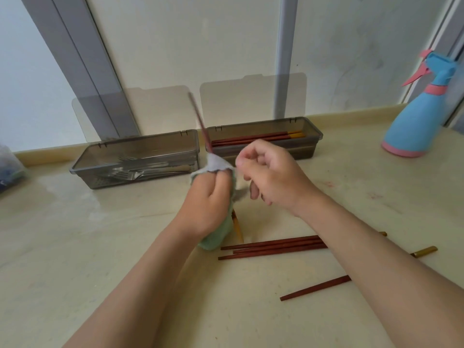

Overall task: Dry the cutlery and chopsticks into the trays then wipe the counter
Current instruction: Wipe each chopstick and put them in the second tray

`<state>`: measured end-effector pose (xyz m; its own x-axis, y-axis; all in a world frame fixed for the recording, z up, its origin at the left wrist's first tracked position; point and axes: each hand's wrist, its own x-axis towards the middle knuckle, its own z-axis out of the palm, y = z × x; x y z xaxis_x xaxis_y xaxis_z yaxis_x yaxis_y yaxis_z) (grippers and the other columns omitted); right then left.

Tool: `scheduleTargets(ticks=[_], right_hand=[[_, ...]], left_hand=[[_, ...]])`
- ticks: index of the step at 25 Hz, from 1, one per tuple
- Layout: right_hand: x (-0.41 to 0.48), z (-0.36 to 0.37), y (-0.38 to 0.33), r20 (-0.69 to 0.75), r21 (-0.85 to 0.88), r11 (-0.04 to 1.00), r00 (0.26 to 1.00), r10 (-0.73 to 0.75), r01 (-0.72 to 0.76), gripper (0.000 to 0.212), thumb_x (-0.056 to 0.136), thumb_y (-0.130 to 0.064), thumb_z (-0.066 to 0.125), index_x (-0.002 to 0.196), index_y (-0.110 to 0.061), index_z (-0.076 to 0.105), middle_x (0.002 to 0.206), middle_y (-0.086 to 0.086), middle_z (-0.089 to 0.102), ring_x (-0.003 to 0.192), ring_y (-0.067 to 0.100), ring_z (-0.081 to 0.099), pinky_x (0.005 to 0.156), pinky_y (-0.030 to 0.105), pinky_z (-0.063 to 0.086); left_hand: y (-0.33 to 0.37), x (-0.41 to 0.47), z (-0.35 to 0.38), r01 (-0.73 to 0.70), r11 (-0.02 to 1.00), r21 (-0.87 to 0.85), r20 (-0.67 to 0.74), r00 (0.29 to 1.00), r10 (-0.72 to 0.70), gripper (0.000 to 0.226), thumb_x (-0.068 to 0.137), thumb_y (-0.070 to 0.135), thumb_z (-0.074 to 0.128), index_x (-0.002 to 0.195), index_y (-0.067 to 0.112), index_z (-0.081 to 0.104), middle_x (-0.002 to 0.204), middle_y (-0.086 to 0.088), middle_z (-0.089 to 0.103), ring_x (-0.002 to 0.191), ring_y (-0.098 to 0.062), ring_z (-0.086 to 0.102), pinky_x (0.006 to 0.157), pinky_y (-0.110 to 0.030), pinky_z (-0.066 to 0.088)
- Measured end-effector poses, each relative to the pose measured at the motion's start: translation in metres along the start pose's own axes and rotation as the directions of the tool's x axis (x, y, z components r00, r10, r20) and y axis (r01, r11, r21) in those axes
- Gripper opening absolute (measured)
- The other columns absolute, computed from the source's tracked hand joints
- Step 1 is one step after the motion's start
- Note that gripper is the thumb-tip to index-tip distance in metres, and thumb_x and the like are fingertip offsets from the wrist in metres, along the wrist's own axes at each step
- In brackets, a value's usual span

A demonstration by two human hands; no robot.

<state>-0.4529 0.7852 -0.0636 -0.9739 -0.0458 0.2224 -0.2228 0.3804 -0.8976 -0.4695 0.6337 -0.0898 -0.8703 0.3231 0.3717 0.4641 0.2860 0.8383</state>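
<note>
My left hand [208, 204] grips a green and grey cloth [216, 237] wrapped round a dark red chopstick [199, 119], which pokes up out of the cloth and shows its yellow end below. My right hand [273, 177] is right beside the cloth with fingers curled; whether it pinches the cloth is unclear. The left tray [82, 163] holds metal forks [135, 172]. In the right tray [310, 136] lie several chopsticks [251, 139]. More chopsticks [271, 247] lie on the counter [100, 247], partly hidden under my right forearm, and one chopstick [313, 287] lies nearer me.
Both trays stand at the back of the counter with their clear lids [251, 96] raised against the wall. A blue and pink spray bottle [411, 121] stands at the far right. A clear container [7, 167] is cut off at the left edge.
</note>
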Motion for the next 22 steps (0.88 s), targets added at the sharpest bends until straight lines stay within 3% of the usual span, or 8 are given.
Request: scheduleTargets(ticks=[3,6,10,13,17,22], right_hand=[[0.004,0.006,0.005,-0.057,0.237,0.969,0.995,0.083,-0.068,0.016,0.1,-0.017,0.059,0.096,-0.006,0.071,0.062,-0.004,0.054,0.047,0.004,0.045,0.039,0.015,0.032],[0.01,0.006,0.01,-0.062,0.294,0.942,0.981,0.186,-0.16,0.017,0.099,-0.015,0.059,0.091,-0.003,0.068,0.06,0.0,0.049,0.048,0.01,0.039,0.038,0.021,0.026],[0.021,-0.013,0.014,-0.254,0.472,0.854,0.894,0.368,-0.217,0.014,0.101,-0.015,0.055,0.092,-0.009,0.063,0.074,0.003,0.051,0.05,0.011,0.044,0.038,0.023,0.027],[0.023,-0.019,0.019,-0.291,0.503,0.83,0.858,0.424,-0.24,0.014,0.102,-0.019,0.056,0.093,-0.01,0.063,0.081,0.005,0.056,0.054,0.014,0.05,0.04,0.024,0.03],[0.021,-0.015,0.015,-0.163,0.515,0.826,0.921,0.355,-0.227,0.009,0.1,-0.016,0.061,0.097,-0.009,0.066,0.077,0.007,0.069,0.055,0.013,0.057,0.041,0.025,0.036],[0.031,-0.043,0.014,-0.443,0.717,0.695,0.8,0.405,0.044,0.009,0.102,-0.012,0.057,0.093,-0.011,0.06,0.074,0.008,0.067,0.053,0.015,0.06,0.045,0.027,0.045]], left_hand=[[0.0,-0.004,0.004,-0.004,0.985,0.173,0.257,0.965,-0.041,0.045,0.103,0.018,0.039,0.058,0.019,0.043,0.049,0.01,0.043,0.051,-0.008,0.04,0.051,-0.027,0.037],[0.001,-0.002,0.003,-0.02,0.972,0.236,0.313,0.948,-0.056,0.047,0.102,0.019,0.041,0.055,0.019,0.037,0.049,0.01,0.036,0.049,-0.008,0.034,0.05,-0.027,0.032],[0.01,-0.005,0.009,-0.055,0.958,0.28,0.411,0.909,-0.068,0.045,0.104,0.023,0.038,0.065,0.001,0.04,0.059,0.0,0.037,0.051,-0.009,0.031,0.05,-0.026,0.03],[0.01,-0.006,0.007,-0.032,0.962,0.272,0.407,0.909,-0.085,0.046,0.104,0.023,0.038,0.066,-0.002,0.041,0.058,-0.004,0.038,0.051,-0.011,0.033,0.049,-0.026,0.031],[0.006,-0.006,0.002,-0.006,0.968,0.252,0.36,0.929,-0.088,0.048,0.104,0.021,0.04,0.057,0.013,0.037,0.048,0.004,0.035,0.046,-0.011,0.032,0.049,-0.031,0.032],[0.001,-0.004,-0.004,0.038,0.974,0.223,0.303,0.947,-0.106,0.051,0.106,0.028,0.039,0.057,0.015,0.037,0.049,0.004,0.034,0.047,-0.012,0.032,0.049,-0.029,0.032]])
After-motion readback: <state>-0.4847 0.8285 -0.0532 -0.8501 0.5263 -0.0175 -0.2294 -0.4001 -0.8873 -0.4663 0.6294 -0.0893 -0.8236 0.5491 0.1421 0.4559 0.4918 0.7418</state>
